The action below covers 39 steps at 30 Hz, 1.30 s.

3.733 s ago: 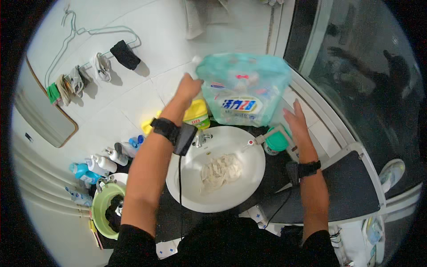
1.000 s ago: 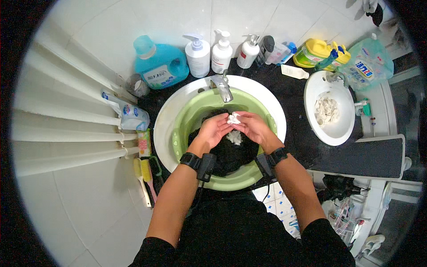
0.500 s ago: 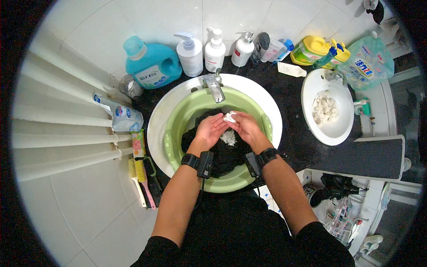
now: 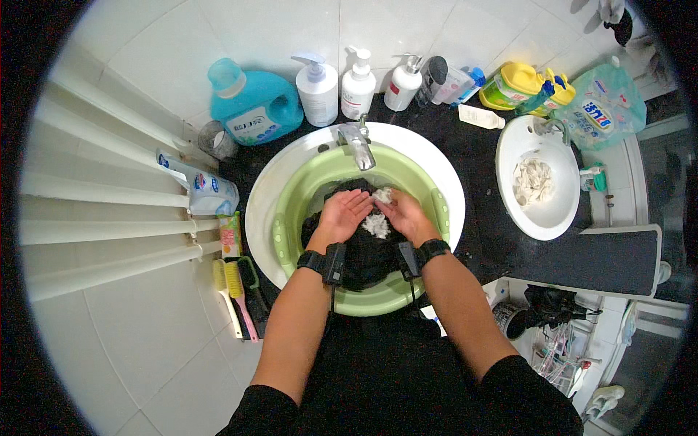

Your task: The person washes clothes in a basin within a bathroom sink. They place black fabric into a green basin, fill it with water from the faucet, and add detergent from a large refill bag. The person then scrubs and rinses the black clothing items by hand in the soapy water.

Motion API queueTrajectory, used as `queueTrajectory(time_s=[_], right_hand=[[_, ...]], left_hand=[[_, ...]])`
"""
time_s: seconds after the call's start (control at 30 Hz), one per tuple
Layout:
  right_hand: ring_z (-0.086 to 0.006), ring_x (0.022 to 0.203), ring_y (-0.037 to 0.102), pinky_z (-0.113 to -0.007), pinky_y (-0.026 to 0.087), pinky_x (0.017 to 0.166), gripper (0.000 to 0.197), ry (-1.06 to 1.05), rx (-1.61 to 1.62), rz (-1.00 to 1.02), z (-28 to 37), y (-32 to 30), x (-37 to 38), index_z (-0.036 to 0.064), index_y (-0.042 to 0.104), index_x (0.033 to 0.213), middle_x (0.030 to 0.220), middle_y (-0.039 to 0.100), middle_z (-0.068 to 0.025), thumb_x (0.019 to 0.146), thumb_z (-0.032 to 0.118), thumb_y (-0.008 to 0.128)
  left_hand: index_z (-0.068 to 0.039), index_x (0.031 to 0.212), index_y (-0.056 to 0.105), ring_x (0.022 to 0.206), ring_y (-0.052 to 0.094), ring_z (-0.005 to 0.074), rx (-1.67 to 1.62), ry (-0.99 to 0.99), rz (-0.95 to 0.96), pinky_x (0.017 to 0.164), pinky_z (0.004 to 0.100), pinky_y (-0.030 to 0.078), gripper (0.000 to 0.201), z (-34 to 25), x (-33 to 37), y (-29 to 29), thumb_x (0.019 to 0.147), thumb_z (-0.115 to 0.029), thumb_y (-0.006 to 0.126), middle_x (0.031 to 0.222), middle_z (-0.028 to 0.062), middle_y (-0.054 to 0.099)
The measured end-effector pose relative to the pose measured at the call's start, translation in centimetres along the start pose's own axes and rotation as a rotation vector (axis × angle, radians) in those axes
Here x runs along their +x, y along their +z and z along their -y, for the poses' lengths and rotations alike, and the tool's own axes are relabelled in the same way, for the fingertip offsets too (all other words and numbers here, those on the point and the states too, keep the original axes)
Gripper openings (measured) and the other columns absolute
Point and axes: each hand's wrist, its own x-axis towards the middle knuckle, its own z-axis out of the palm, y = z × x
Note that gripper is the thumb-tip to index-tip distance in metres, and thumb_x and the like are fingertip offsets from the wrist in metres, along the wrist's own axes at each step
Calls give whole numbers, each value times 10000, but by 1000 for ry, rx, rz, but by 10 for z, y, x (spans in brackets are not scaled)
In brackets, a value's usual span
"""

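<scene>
one white clump (image 4: 382, 195) over basin (image 4: 363, 304), grasped in fingers of right hand (image 4: 406, 216); left hand (image 4: 345, 213) also over basin, palm up, fingers released. second clump (image 4: 376, 226) on black cloth (image 4: 363, 265) inside basin; faucet (image 4: 357, 149) over basin's far side, small sink (image 4: 542, 219) right of basin.

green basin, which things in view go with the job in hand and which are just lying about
In use, it seems: green basin; black cloth inside; white clump at the right hand's fingertips; second white clump on the cloth.

Probably lying about: blue bottle; pump bottles; yellow-bristled brushes; pale fabric in the sink on the right.
</scene>
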Motion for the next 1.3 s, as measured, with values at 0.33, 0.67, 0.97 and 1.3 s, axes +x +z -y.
queueTrajectory(time_s=[0.33,0.67,0.97,1.3], right_hand=[[-265,931,570,-352,531,818,185,-22,25,41,-10,-10,16,-2,488,1063,1025,546,-129,885,11,439],[-255,909,588,-342,532,824,165,-14,-20,41,-13,-11,17,-26,504,1030,992,576,-141,867,2,508],[-233,895,587,-341,521,846,167,-27,9,7,-14,-7,12,-29,503,1036,981,572,-132,872,3,498],[-219,812,598,-248,547,703,174,-40,-168,-30,-17,-3,12,-50,492,1056,952,568,-141,909,20,431]], left_hand=[[63,1115,451,1129,481,342,-15,-4,-32,1002,427,382,338,1,5,-3,852,-150,456,1187,220,492],[70,1101,457,1106,504,353,-32,17,-23,986,438,404,324,0,2,-3,855,-141,450,1168,237,507],[82,1122,438,1107,503,361,-34,21,-32,987,441,406,337,0,-1,-1,865,-137,446,1184,249,493],[80,1084,462,1068,528,343,-7,31,-42,944,422,449,303,1,0,-3,880,-142,424,1123,224,523]])
